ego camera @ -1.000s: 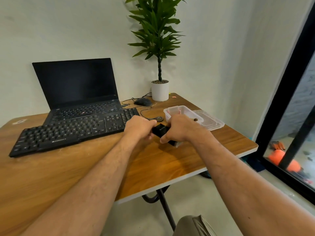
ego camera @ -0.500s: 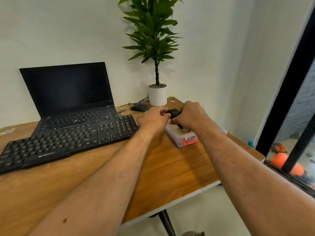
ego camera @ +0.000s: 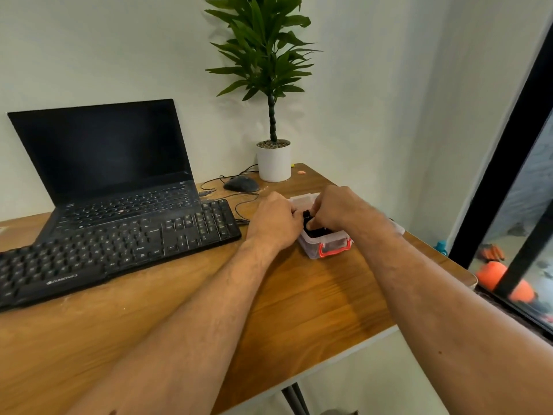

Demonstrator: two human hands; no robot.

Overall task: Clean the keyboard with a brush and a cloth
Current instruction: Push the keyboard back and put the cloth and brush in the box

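right of the keyboard (ego camera: 113, 247), a black, dusty slab lying flat on the wood-grain table (ego camera: 299, 298), both hands meet over a clear plastic box (ego camera: 326, 245) with orange latches; left hand (ego camera: 273, 220) and right hand (ego camera: 335, 206) pinch a small black object (ego camera: 308, 218). bare tabletop lies near of the keyboard.

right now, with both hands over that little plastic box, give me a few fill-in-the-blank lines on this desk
1. The clear plastic box has a latch coloured ____.
2. The mouse lies between the laptop and the white ____.
3. The external keyboard lies directly in front of the ____.
4. Both the left hand and right hand touch a small object coloured ____.

Missing words: red; plant pot; laptop; black
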